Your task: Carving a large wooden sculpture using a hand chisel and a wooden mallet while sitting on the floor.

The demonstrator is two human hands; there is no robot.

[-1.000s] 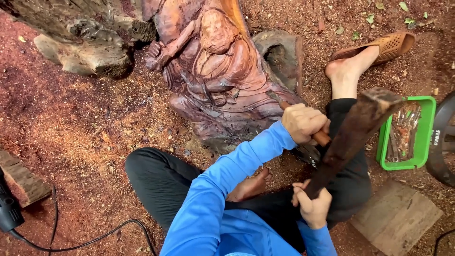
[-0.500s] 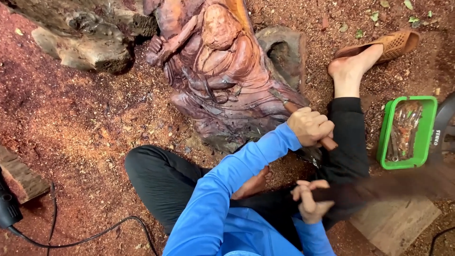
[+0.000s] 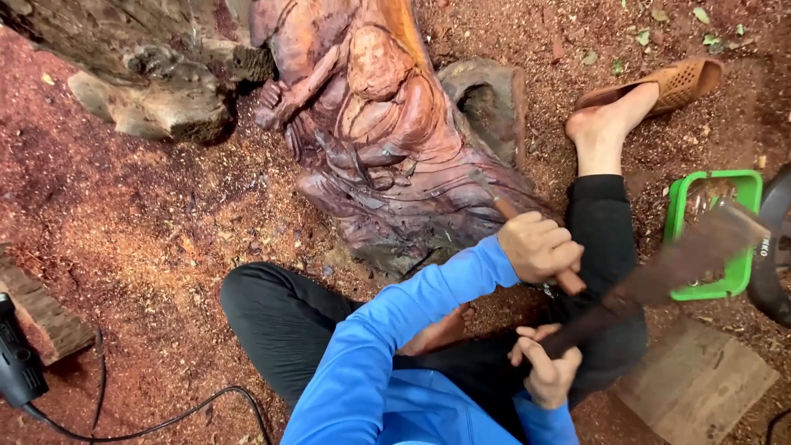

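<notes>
Already the carving (image 3: pixel 387 140) shows a finished-looking figure with folded drapery, lying on the sawdust ground (image 3: pixel 165 222) ahead of the seated person; its lower edge looks rougher, so trimming there seems left. Left hand (image 3: pixel 540 247) is wrapped tight around a chisel (image 3: pixel 527 235) set against that edge. Right hand (image 3: pixel 548 371) grips a blurred mallet (image 3: pixel 659 272) raised beside a green tray (image 3: pixel 746 185).

Reddish-brown wood carving (image 3: pixel 387 140), streaked orange along its upper edge, purplish towards the base. Grey-brown weathered log (image 3: pixel 156 82). Rust-red sawdust on the ground (image 3: pixel 148 239). Bright blue sleeves (image 3: pixel 395 346); black trousers (image 3: pixel 280 321). Tan perforated sandal (image 3: pixel 671 82). Bright green tray (image 3: pixel 713 227). Dark brown mallet (image 3: pixel 651 284), blurred. Light brown chisel handle (image 3: pixel 568 280). Black power tool (image 3: pixel 16 363) with black cord (image 3: pixel 148 428). Pale grey-brown board (image 3: pixel 700 383).
</notes>
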